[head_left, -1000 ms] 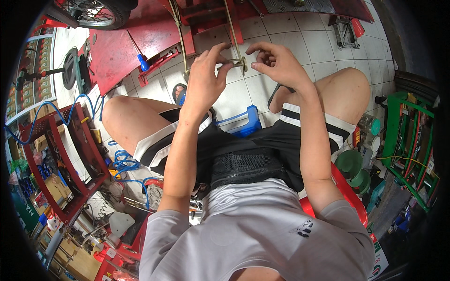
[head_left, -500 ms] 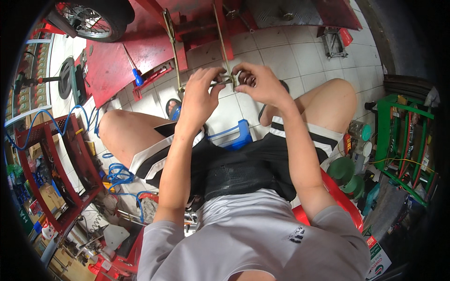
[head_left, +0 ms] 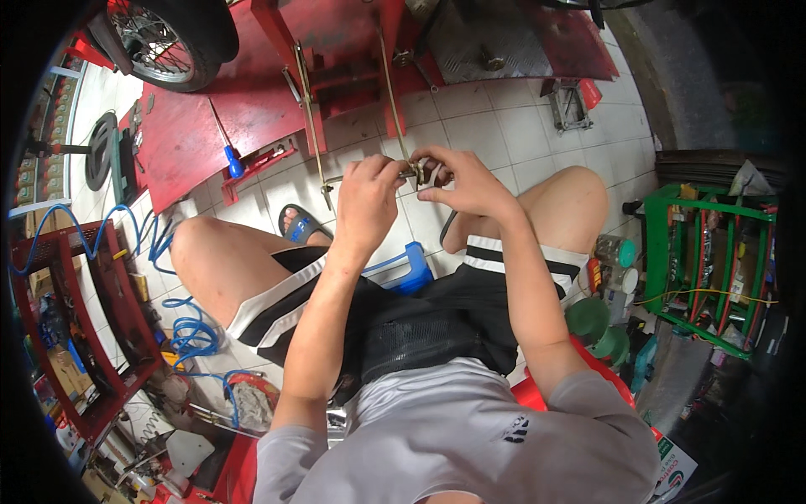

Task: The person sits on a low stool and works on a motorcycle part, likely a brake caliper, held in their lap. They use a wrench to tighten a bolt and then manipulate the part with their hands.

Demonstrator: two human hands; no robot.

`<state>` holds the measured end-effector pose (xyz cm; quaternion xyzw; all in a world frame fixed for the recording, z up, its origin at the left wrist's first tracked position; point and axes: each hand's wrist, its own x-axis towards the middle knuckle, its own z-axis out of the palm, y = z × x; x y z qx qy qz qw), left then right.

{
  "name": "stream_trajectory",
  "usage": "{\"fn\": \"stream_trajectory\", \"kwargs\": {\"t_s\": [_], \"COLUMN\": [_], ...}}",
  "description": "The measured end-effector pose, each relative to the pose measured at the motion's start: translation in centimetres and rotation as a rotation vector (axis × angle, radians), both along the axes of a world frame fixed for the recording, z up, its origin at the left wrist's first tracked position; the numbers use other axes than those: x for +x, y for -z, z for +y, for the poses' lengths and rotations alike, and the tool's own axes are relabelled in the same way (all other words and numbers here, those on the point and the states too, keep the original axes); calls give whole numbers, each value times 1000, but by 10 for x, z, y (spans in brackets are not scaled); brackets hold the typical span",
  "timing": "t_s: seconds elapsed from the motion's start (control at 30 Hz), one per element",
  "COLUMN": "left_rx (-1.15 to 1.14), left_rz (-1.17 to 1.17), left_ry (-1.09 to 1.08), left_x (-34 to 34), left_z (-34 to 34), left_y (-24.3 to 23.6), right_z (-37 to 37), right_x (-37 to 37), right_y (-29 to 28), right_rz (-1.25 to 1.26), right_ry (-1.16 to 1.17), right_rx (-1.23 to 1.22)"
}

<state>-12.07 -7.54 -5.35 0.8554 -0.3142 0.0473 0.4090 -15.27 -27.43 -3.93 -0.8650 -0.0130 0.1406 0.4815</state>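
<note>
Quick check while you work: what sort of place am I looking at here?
Most likely a motorcycle repair workshop. A spoked wheel sits on a red lift platform, a blue-handled screwdriver lies on it, and a green rack holds cables and parts on the right.

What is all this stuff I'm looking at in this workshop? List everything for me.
metal rods: two, brass-coloured, running from the red ramp down to the hands
small metal part: one, dark, at the rod ends, between both hands
screwdriver: one, blue handle, lying on the red ramp
red ramp: one, red, top of the view
spoked wheel: one, black tyre, top left
air hose: one, blue, coiled on the floor at left
stool: one, blue, under the person
green rack: one, green, right side
sandal: one, dark, on a foot on the tiles
left hand: grip closed on a rod
right hand: fingers pinching the small metal part
</note>
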Motion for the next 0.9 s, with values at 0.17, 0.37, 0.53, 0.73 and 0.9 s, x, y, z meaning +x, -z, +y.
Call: {"fn": "stream_trajectory", "kwargs": {"t_s": [0.17,0.37,0.53,0.73,0.9], "left_rx": [-25,-84,-136,-172,-257], "left_rz": [55,160,235,309,346], "left_ry": [-8,18,52,40,35], "left_x": [2,7,26,40,38], "left_z": [-16,-23,-17,-8,-9], "left_y": [2,-26,-42,-30,-25], "right_z": [-50,-149,-225,-203,-221], "right_x": [42,164,231,276,287], "right_y": [-38,27,118,143,167], "right_rz": [285,326,360,288,271], "right_ry": [-325,-145,156,427,302], "right_rx": [-265,-659,-1092,-1232,-1361]}}
